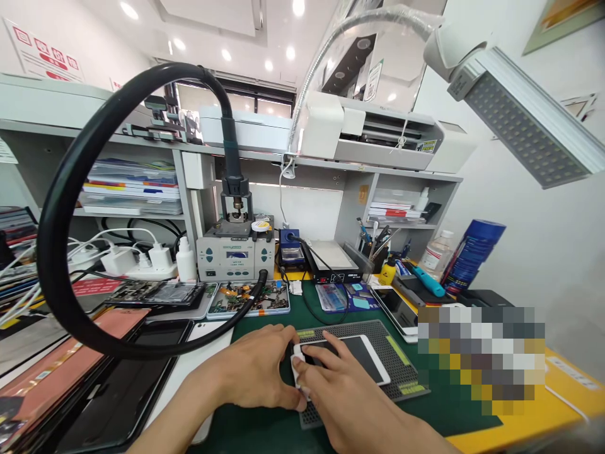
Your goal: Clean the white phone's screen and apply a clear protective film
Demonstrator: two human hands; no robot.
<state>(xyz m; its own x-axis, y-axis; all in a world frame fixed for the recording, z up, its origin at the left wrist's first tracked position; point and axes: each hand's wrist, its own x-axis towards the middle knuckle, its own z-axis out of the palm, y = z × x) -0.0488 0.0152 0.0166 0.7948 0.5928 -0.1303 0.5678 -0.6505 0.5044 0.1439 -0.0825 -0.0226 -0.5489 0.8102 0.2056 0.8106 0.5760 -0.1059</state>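
Note:
A white-framed tablet (362, 353) with a dark screen lies on a grey perforated mat (401, 369). My left hand (255, 369) spans the tablet's left end, its fingers at the far corner and its thumb at the near one. Pinched in my right hand (343, 381) is a small white wad (297, 364), possibly tissue or cloth, pressed against the tablet's left edge. The other fingers of that hand stretch over the screen. Both hands cover much of the tablet's left part.
A hot-air station (235, 257) with a looping black hose (51, 208) stands at the back. A tray of small parts (248, 296) sits before it. Device panels (127, 378) crowd the left. Another white tablet (396, 309) and a blue can (475, 255) are right.

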